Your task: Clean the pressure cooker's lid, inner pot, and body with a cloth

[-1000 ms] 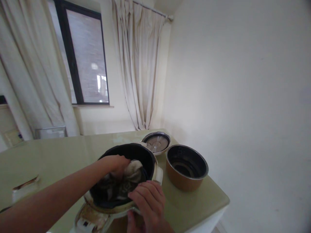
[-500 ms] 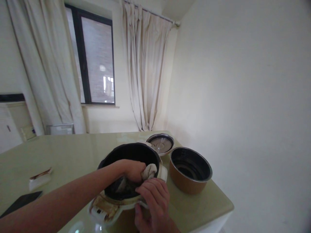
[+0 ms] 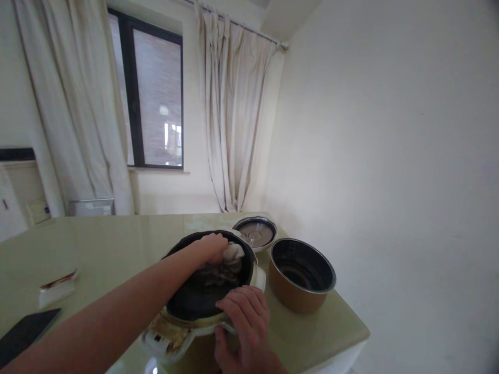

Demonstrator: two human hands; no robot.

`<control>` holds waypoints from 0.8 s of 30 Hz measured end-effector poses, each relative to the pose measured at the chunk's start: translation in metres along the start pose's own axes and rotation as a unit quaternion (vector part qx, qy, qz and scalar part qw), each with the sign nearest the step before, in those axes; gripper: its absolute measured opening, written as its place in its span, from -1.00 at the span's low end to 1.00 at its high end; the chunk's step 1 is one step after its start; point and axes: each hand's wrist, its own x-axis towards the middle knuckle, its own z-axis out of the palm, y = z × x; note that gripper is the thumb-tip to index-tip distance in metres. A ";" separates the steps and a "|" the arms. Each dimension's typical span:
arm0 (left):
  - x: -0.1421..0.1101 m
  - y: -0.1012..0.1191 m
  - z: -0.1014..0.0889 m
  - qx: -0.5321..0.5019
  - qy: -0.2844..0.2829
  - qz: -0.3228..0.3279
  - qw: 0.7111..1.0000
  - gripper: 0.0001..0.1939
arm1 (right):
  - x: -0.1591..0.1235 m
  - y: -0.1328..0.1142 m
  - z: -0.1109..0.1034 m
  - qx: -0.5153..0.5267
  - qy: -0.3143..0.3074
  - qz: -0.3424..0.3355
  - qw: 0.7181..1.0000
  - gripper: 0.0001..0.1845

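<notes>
The open rice cooker body, white-rimmed with a dark inside and brown stains near its front latch, stands on the table before me. My left hand reaches down into it, fingers closed around a whitish cloth against the far right inner wall. Part of the cloth hangs lower inside the cooker, blurred. On the near right rim, my right hand grips the cooker, fingers over the edge and thumb below on the outside.
To the right stands a brown inner pot with a black inside. A round lid-like part lies behind the cooker. At left are a small white packet and a dark flat object. The table has its corner at right, near a wall.
My left hand and the cloth have moved away from me and slightly left along the cooker's inside. My right hand keeps its hold on the rim. The view has shifted slightly.
</notes>
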 end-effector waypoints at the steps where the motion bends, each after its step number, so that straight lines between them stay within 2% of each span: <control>1: 0.004 0.007 -0.001 -0.001 -0.004 0.003 1.000 -0.54 | 0.000 0.000 0.000 -0.002 -0.001 0.001 1.000 -0.69; 4: 0.004 0.026 -0.002 -0.012 -0.024 0.028 0.999 -0.53 | -0.001 0.001 0.001 -0.002 0.002 0.002 1.000 -0.69; 8: -0.022 0.033 0.004 -0.046 -0.066 0.079 0.994 -0.62 | -0.002 0.000 0.001 0.001 -0.004 -0.001 1.000 -0.69; 11: -0.048 0.017 0.011 -0.084 -0.158 0.117 0.977 -0.74 | -0.002 0.001 0.000 -0.001 0.003 -0.009 1.000 -0.69; 14: -0.066 -0.008 0.014 -0.038 -0.227 0.088 0.969 -0.74 | -0.001 0.002 0.000 -0.001 0.004 -0.019 1.000 -0.69; 16: -0.066 -0.020 0.014 0.029 -0.214 0.041 0.975 -0.65 | 0.000 0.003 0.001 0.002 -0.004 -0.020 1.000 -0.68; 18: -0.056 -0.023 0.013 0.079 -0.160 0.008 0.984 -0.55 | 0.000 0.004 0.002 0.007 -0.006 -0.015 1.000 -0.68; 20: -0.039 -0.018 0.010 0.093 -0.106 -0.002 0.990 -0.55 | -0.001 0.004 0.003 0.013 0.002 -0.005 1.000 -0.68; 24: 0.002 0.003 0.000 0.071 -0.057 0.021 0.996 -0.59 | 0.000 0.002 0.007 0.017 0.021 0.007 1.000 -0.68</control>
